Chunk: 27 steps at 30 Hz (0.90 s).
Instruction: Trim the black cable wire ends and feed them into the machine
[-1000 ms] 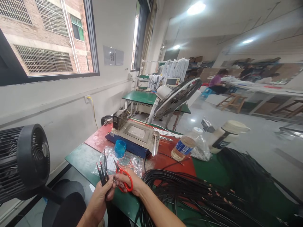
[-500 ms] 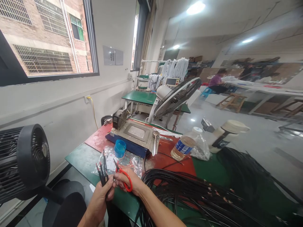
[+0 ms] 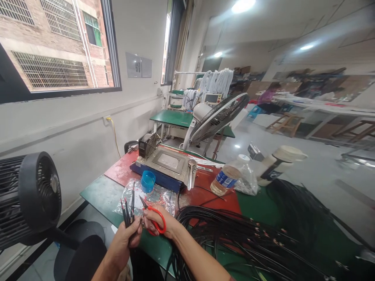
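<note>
Clasps several black cables (image 3: 127, 219) in the left hand (image 3: 129, 234), on the near side of the blue cup (image 3: 148, 187) and slightly left; grips red-handled scissors (image 3: 163, 220) in the right hand (image 3: 170, 223), nearer than the cup and slightly right; has a cable heap (image 3: 231, 230) on the table (image 3: 99, 191), farther right of it.

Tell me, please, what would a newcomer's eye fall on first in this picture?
Probably the red-handled scissors, held in the right grip near the picture's lower middle, beside the black cable ends in the left grip. Next, the large heap of black cables spreading over the table's right side. The black fan at the left edge is also hard to miss.
</note>
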Each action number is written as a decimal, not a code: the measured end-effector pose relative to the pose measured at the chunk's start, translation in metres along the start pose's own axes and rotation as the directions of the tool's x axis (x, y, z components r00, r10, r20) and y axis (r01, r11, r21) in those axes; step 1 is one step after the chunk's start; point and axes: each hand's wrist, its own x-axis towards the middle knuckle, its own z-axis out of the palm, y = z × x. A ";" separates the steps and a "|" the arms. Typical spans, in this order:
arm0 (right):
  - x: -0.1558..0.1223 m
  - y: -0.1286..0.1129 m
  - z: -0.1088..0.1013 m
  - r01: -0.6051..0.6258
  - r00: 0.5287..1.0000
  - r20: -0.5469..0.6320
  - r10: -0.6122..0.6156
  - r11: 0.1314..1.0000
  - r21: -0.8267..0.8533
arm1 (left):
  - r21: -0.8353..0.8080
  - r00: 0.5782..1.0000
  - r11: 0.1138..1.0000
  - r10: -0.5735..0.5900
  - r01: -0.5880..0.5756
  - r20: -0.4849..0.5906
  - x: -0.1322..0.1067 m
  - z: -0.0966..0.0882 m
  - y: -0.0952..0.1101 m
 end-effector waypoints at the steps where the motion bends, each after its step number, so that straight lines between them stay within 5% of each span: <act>1: 0.000 0.000 0.000 -0.005 1.000 0.013 0.005 1.000 0.003 | 0.000 1.000 1.000 -0.007 0.007 0.012 0.000 -0.001 0.000; 27: -0.004 0.002 -0.006 -0.107 0.989 0.110 0.102 0.993 0.039 | 0.065 0.992 0.997 -0.044 0.037 0.117 -0.004 -0.004 0.004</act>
